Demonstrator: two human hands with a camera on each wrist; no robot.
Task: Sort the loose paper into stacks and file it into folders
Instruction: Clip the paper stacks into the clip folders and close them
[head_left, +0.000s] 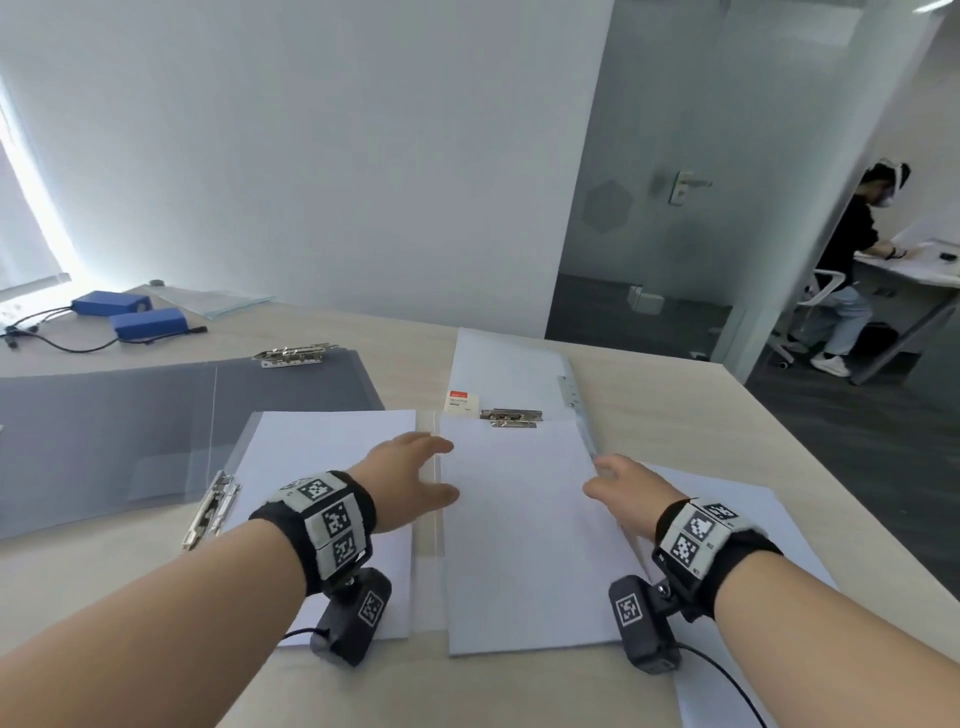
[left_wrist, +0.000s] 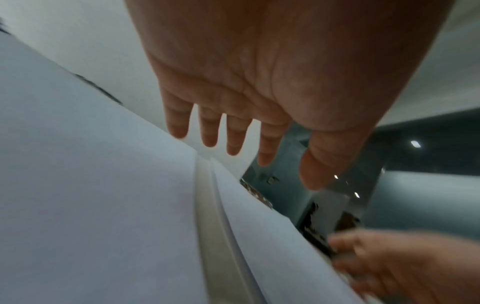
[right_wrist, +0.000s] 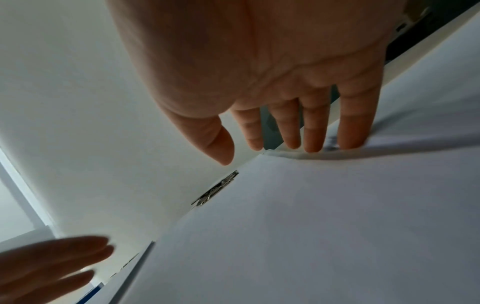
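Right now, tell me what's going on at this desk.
A person is filing paper into an open clear folder on the wooden desk. Both hands are flat and open: the left hand hovers by the folder's spine, the right hand touches the right edge of the paper stack below the metal clip. Another stack lies to the left, beside an open grey folder.

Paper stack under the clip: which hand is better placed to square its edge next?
Right, probably. The right hand already has straight fingertips on the stack's right edge; the left hand hovers open over the folder's spine.
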